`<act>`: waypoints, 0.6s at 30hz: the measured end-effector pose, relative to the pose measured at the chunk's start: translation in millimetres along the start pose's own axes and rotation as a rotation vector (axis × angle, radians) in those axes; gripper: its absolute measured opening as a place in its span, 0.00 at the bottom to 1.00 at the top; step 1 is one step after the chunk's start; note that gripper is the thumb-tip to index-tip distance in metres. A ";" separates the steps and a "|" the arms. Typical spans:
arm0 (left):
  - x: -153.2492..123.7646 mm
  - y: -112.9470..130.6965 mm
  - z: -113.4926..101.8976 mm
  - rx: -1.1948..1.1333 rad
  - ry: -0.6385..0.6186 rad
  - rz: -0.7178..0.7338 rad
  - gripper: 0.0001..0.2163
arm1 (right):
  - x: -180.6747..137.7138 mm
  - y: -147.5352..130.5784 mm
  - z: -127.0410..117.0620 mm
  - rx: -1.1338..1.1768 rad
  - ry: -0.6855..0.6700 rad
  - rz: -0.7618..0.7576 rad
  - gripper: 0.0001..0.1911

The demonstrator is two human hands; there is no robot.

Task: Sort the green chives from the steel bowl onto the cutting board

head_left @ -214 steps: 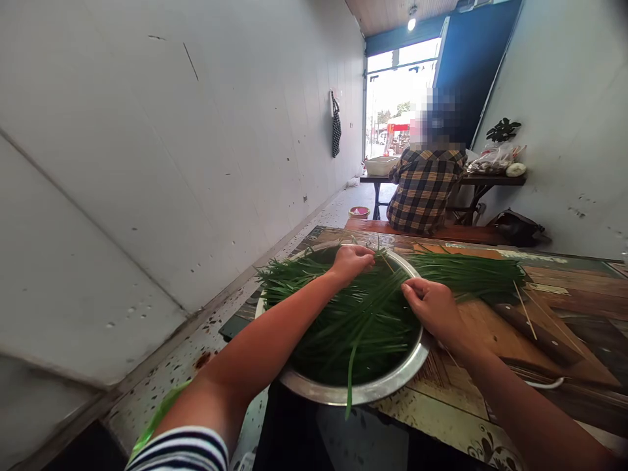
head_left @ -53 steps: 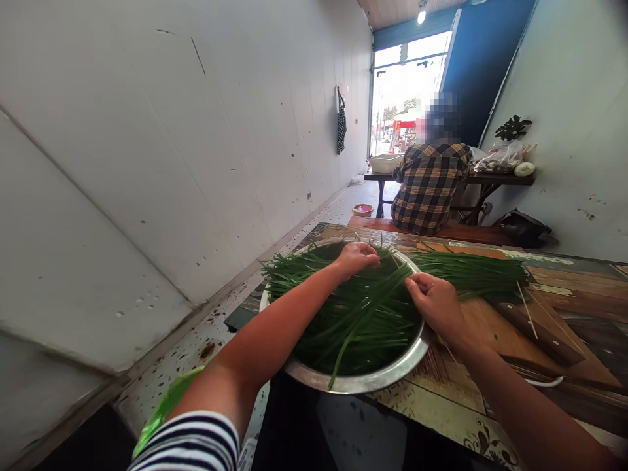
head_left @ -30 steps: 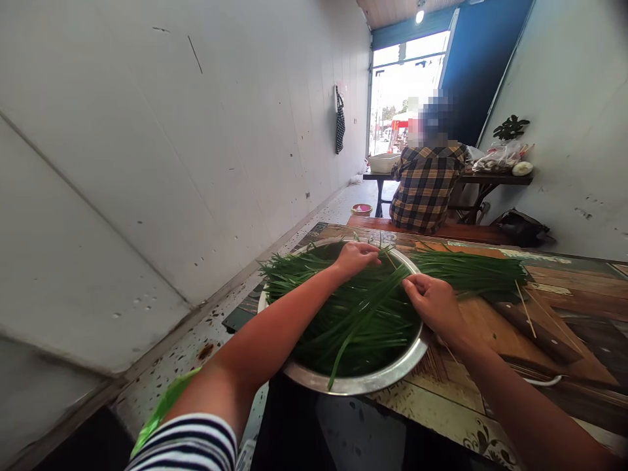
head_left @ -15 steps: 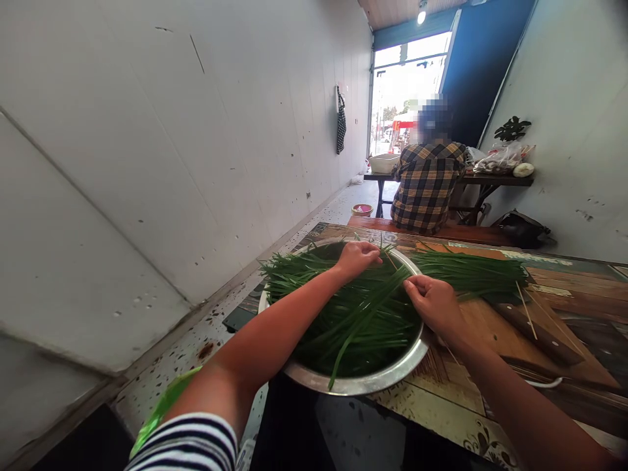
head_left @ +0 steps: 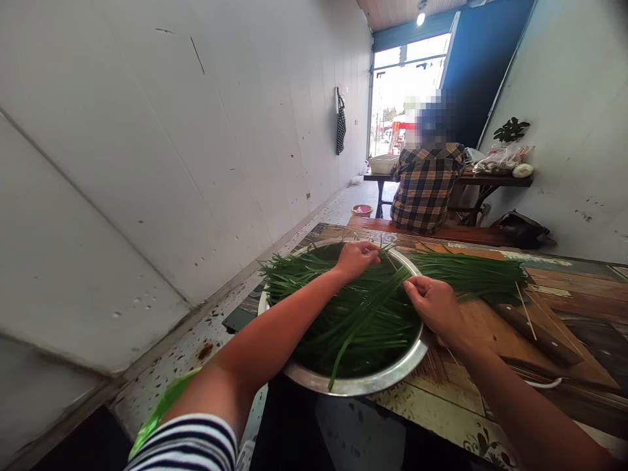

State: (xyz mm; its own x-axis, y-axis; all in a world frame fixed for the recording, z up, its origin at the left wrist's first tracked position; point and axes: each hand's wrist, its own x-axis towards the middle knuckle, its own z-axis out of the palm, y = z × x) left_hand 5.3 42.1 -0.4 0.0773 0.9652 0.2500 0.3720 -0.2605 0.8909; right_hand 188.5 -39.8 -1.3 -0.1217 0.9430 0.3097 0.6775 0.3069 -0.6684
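Note:
A wide steel bowl (head_left: 383, 378) full of long green chive leaves (head_left: 353, 320) stands on the table's near left corner. My left hand (head_left: 356, 257) reaches over the bowl's far rim, fingers curled and pinched on leaves there. My right hand (head_left: 434, 304) rests at the bowl's right rim, fingers closed on a bunch of chive leaves that slants down into the bowl. A second pile of chives (head_left: 468, 273) lies on the wooden cutting board (head_left: 510, 333) to the right.
A knife with a dark wooden handle (head_left: 537, 333) and thin bamboo skewers (head_left: 524, 304) lie on the board. A person in a plaid shirt (head_left: 426, 188) sits on a bench beyond the table, facing away. A white wall runs along the left.
Both hands have stayed at the bowl, making only small finger movements on the chives. The slanted bunch under my right hand has shifted slightly since the oldest frame.

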 end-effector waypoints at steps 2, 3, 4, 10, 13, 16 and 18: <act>1.0 -1.5 0.2 0.012 0.002 0.016 0.08 | 0.2 0.5 0.0 0.000 -0.003 0.000 0.16; 1.5 -2.2 0.2 0.019 0.003 0.026 0.08 | 0.3 0.8 0.0 0.000 -0.002 -0.001 0.16; 1.9 -2.9 0.1 0.025 0.002 0.036 0.08 | 0.5 1.0 0.1 0.000 0.000 -0.001 0.16; 2.9 -5.3 -0.4 0.039 0.015 0.050 0.10 | 1.1 0.4 -0.2 -0.020 -0.009 0.011 0.16; -0.2 -2.2 0.2 0.039 -0.023 0.055 0.10 | 1.3 -0.6 -0.6 -0.017 -0.002 0.014 0.16; -7.8 7.8 0.0 0.029 -0.175 0.082 0.08 | 1.1 -1.2 -0.5 -0.004 0.011 0.017 0.17; -13.2 16.2 -2.5 0.013 -0.309 0.104 0.08 | 0.8 -1.5 -0.2 0.006 0.025 0.022 0.17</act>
State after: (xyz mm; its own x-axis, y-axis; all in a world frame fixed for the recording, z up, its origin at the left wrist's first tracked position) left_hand 8.0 25.1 11.7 0.3923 0.8954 0.2107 0.3587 -0.3599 0.8613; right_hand 187.6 -39.5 0.0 -0.0889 0.9461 0.3114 0.6756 0.2869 -0.6791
